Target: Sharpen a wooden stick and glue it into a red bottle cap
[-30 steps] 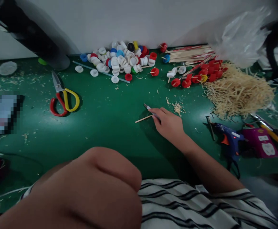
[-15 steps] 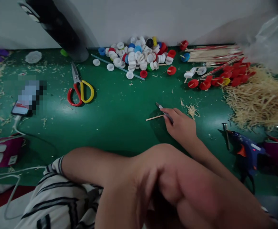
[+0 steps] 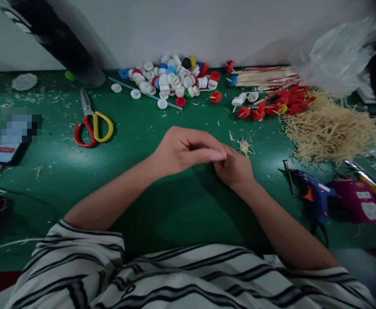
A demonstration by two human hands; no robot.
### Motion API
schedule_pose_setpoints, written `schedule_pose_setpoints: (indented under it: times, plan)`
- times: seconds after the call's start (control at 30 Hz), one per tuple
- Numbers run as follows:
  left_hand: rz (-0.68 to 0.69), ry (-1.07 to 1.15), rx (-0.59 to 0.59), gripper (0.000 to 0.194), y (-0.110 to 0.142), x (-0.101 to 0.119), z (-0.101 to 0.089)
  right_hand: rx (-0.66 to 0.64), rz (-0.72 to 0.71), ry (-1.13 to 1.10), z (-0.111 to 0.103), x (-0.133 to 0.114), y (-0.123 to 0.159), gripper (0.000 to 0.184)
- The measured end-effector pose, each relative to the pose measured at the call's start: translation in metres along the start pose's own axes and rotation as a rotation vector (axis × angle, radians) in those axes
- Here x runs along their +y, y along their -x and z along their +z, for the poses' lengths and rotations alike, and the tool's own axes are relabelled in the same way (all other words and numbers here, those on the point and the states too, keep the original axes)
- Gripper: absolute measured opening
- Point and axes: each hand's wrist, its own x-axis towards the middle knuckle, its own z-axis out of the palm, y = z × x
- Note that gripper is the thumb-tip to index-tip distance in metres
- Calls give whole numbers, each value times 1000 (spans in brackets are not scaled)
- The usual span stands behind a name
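Note:
My left hand (image 3: 188,148) reaches across at the middle of the bench, its fingers closed and meeting my right hand. What it pinches, if anything, is hidden. My right hand (image 3: 235,169) is curled shut against the left fingertips. Half a second ago it gripped a small craft knife and a thin wooden stick; both are now masked by the hands. A little pile of wood shavings (image 3: 246,146) lies just beyond my right hand. Both hands are just above the green bench top (image 3: 171,206).
Along the back are many bottle caps (image 3: 175,81), wooden sticks (image 3: 261,76) and red caps with sticks through them (image 3: 295,98). Scissors (image 3: 93,124) and a phone (image 3: 7,141) lie left. On the right are a shavings heap (image 3: 332,128) and a blue glue gun (image 3: 316,189).
My left arm, blurred and held close to the camera before, has come down so its hand meets my right hand. The view has shifted rightward. The knife and stick have gone from sight.

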Motion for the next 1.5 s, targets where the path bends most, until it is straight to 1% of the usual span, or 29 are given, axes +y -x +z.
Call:
schedule_pose_setpoints:
  times: [0.07,0.13,0.17,0.23,0.3,0.43,0.5,0.57,0.67,0.73,0.87,1.0,1.07,1.17,1.37,1.5]
  plan:
    - [-44,-316,1,57,4,-29,-5,47,24,-73,1,4,-1,45]
    - [-90,-664,3,52,18,-51,-5,63,38,-161,1,7,-2,45]
    - [-105,-783,-2,48,27,-58,-2,66,38,-196,1,7,-2,45]
    - [-123,-906,-10,39,43,-67,7,70,28,-227,1,5,-3,45]
    - [-113,-968,-5,29,52,-70,17,73,9,-244,1,3,-2,45]
    - [-107,-1023,6,25,48,-68,32,87,-4,-265,2,-2,0,43]
    - [-108,-1049,23,25,44,-65,35,80,-6,-276,3,-3,1,42]
    - [-126,-1062,69,24,44,-62,36,59,-20,-302,1,-6,4,42]
    - [-209,-1049,146,26,50,-57,34,36,-77,-366,-4,-11,8,45]
    - [-283,-1047,156,27,53,-56,31,1,-109,-374,-8,-15,11,47]
    - [-359,-1069,100,28,55,-58,27,-102,-104,-251,-14,-21,17,48]
    - [-420,-1046,-8,29,54,-60,30,-170,-57,-112,-13,-24,18,45]
    - [-415,-1042,-39,30,55,-59,33,-185,-52,-74,-12,-24,17,44]
    - [-379,-1084,-44,33,57,-58,37,-188,-60,-38,-10,-25,16,43]
    - [-321,-1165,-74,50,58,-57,37,-187,-48,9,-11,-27,17,43]
    - [-322,-1153,-85,48,58,-57,37,-204,-43,34,-12,-28,19,41]
